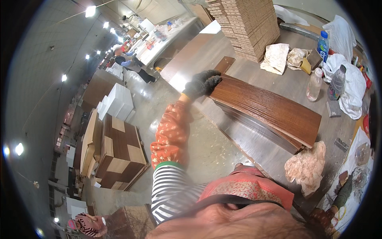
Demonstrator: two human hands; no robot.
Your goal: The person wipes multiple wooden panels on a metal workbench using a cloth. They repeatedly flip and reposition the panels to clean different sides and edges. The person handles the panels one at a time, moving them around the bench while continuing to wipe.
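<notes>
2 gloved hands show. the left hand (202,83), in a dark glove, has its fingers curled over the far end of the top dark brown plank (264,107), which lies on a short stack of planks on the grey workbench (290,81). the right hand (343,193), also gloved, is low at the bench's near right edge; whether its fingers are spread or closed cannot be told. a crumpled rag (306,167) lies just beside the plank's near end.

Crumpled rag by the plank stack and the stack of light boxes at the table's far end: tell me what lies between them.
In the head view, the dark planks lie between the rag and the boxes, the gloved left hand on their far end.
</notes>
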